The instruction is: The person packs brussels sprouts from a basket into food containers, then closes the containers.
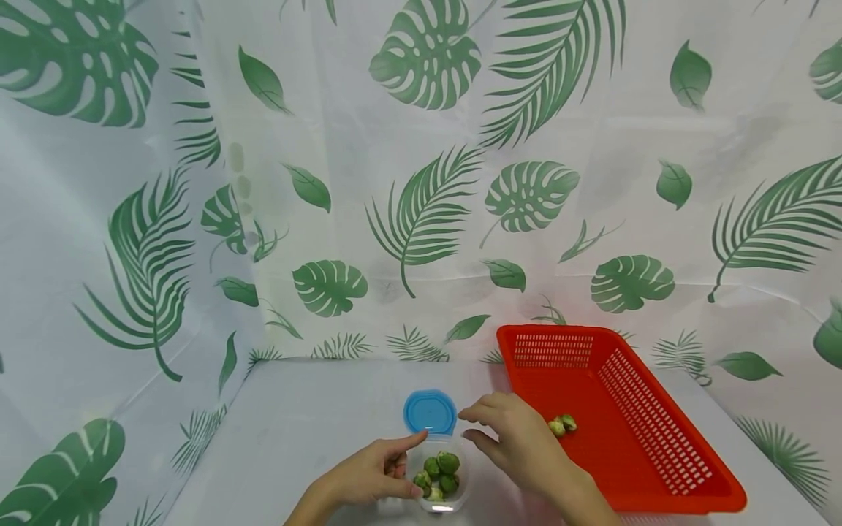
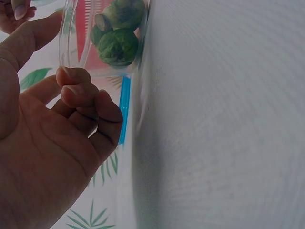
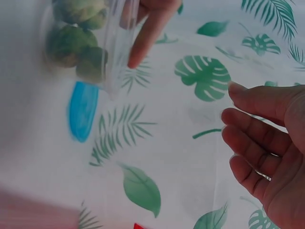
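Note:
A small clear plastic container [image 1: 464,469] stands on the table with several Brussels sprouts [image 1: 449,462] inside. Its blue lid [image 1: 429,411] is flipped back, lying on the far side. My left hand [image 1: 368,469] holds the container from the left, thumb at the near edge and index finger by the lid side. The left wrist view shows the other fingers curled beside the clear wall [image 2: 71,43]. To the right of the lid, my right hand [image 1: 516,437] hovers with thumb and fingers apart, and nothing is between them in the right wrist view.
A red perforated plastic basket [image 1: 621,456] stands on the right, just beyond my right hand. A few more sprouts [image 1: 561,425] lie in it, partly hidden by that hand. Leaf-printed white sheeting [image 1: 355,241] hangs behind and beside the white table [image 1: 309,402].

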Action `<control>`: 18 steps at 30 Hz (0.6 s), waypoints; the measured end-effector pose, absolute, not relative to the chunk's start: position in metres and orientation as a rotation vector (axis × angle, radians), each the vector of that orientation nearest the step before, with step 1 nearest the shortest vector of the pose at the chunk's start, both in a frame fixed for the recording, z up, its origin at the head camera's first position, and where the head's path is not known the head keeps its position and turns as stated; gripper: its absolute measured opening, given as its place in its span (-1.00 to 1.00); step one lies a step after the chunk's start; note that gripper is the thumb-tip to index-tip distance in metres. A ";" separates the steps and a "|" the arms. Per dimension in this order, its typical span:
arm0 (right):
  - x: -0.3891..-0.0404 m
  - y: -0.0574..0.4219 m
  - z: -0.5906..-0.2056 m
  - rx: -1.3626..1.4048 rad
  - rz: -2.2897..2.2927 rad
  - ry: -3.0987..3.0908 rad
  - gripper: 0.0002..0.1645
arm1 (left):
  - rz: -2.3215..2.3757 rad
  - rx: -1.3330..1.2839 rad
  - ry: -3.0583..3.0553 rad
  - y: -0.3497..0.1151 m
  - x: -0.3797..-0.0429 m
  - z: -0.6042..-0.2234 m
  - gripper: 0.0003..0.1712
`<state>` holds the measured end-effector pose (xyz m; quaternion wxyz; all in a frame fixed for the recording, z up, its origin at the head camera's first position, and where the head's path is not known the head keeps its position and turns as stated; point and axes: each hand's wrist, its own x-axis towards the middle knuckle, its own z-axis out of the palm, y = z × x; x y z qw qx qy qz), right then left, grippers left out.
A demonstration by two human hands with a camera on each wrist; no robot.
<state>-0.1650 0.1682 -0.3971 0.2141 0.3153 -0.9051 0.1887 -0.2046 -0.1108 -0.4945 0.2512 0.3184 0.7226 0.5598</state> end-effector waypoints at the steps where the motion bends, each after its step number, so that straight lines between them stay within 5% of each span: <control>1: -0.165 0.169 -0.395 0.873 0.543 -2.522 -0.62 | 1.523 0.867 1.965 -0.111 -0.205 -0.495 -0.11; 18: -0.166 0.178 -0.373 0.850 0.548 -2.517 -0.57 | 1.522 0.851 1.971 -0.110 -0.204 -0.496 -0.07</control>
